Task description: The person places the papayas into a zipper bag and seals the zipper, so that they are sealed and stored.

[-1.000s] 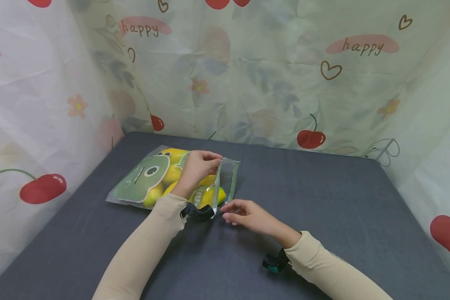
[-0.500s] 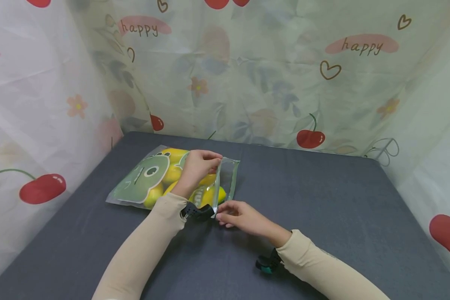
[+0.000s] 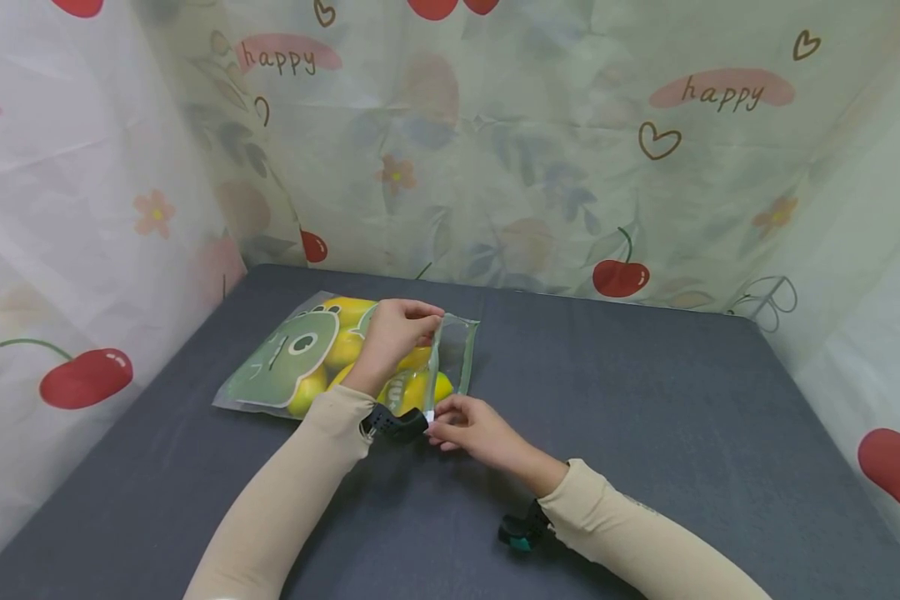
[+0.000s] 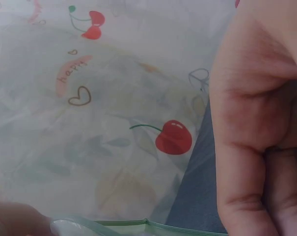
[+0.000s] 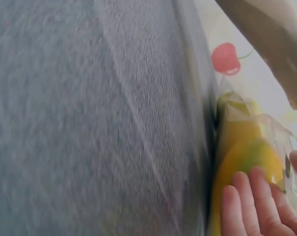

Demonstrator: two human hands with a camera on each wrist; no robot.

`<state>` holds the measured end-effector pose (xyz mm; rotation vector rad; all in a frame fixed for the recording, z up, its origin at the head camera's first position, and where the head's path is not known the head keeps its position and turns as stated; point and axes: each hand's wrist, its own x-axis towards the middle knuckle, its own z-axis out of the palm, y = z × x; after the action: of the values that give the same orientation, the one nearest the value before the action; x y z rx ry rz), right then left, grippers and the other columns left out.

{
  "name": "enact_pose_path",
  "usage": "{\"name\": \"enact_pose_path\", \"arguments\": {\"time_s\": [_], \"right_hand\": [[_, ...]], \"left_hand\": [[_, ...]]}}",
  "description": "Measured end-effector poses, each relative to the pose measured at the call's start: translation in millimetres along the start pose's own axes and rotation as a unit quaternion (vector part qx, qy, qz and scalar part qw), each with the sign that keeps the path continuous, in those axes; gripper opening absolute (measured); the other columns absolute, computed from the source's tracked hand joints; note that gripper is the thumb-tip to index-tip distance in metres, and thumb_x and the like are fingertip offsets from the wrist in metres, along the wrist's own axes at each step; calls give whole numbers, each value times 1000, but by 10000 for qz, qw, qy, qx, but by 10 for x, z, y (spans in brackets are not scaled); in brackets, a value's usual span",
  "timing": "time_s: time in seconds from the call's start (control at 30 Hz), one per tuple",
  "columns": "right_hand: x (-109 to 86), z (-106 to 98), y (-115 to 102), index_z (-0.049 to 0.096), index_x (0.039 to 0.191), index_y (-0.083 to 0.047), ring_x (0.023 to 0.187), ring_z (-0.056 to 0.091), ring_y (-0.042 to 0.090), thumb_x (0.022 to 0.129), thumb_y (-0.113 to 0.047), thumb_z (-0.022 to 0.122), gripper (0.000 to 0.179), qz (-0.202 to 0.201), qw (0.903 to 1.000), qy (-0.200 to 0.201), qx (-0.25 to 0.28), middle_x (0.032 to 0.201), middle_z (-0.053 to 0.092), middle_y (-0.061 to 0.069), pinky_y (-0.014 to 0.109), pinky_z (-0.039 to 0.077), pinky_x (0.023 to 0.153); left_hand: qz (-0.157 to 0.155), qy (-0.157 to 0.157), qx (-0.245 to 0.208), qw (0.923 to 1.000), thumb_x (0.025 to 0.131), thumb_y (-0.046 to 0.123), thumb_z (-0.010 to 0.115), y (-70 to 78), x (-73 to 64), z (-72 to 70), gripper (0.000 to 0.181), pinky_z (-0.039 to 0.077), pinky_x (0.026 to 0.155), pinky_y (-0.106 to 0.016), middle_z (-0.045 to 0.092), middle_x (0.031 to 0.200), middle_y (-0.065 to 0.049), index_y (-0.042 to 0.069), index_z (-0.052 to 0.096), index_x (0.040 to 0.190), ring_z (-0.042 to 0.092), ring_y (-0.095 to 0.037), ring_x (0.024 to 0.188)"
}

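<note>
A clear zip bag [image 3: 273,367] with a green frog face printed on it lies on the table, filled with several yellow and yellow-green fruits [image 3: 343,348]. My left hand [image 3: 393,333] reaches across the bag and pinches its opening edge near the far corner. At the near end of the zip strip, my right hand [image 3: 476,429] pinches the corner by a small white zip slider [image 3: 430,415]. In the right wrist view, a yellow-green fruit [image 5: 256,160] shows through the plastic behind my fingers. The left wrist view catches only the bag's green edge [image 4: 146,227] at the bottom.
The dark grey tabletop [image 3: 630,400] extends to the right and front of the bag. Patterned curtains [image 3: 525,167] enclose the back and sides. A thin looped cord [image 3: 772,300] hangs at the back right corner.
My right hand has moved left to the near corner of the bag, and its fingertips have closed there. The left hand and the bag stay practically in place.
</note>
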<state>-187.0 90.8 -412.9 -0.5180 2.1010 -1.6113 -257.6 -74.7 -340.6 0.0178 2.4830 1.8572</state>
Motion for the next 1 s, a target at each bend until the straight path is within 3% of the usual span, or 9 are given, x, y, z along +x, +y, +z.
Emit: {"name": "enact_pose_path", "arguments": {"time_s": [0.37, 0.7, 0.87, 1.0], "right_hand": [[-7, 24, 21, 49, 114, 13, 88, 71, 25, 93, -2, 59, 27, -118, 9991, 125, 384, 98, 69, 28, 43, 58, 82], [-34, -18, 25, 49, 115, 13, 87, 71, 24, 94, -3, 59, 28, -147, 9991, 6, 392, 97, 69, 27, 42, 58, 81], [-48, -17, 12, 49, 114, 13, 86, 71, 24, 94, -2, 59, 28, -141, 9991, -10, 399, 97, 69, 27, 41, 59, 81], [-58, -19, 13, 48, 114, 13, 88, 71, 30, 93, -1, 58, 27, -129, 9992, 17, 378, 96, 68, 28, 42, 59, 80]], "left_hand": [[-65, 12, -42, 10000, 91, 16, 67, -1, 4, -15, 23, 59, 73, -29, 72, 104, -11, 3, 73, 109, 70, -16, 77], [-159, 27, 28, 9999, 91, 16, 67, 14, -7, -13, 23, 59, 75, -29, 71, 105, -10, 4, 73, 109, 70, -17, 80], [-78, -179, 193, 9996, 92, 19, 67, 49, -25, -57, 24, 59, 76, -30, 71, 107, -10, 5, 72, 111, 70, -19, 83], [82, -375, 418, 9984, 93, 24, 66, 152, -100, -189, 27, 59, 81, -34, 68, 113, -13, 8, 71, 114, 69, -28, 91]]}}
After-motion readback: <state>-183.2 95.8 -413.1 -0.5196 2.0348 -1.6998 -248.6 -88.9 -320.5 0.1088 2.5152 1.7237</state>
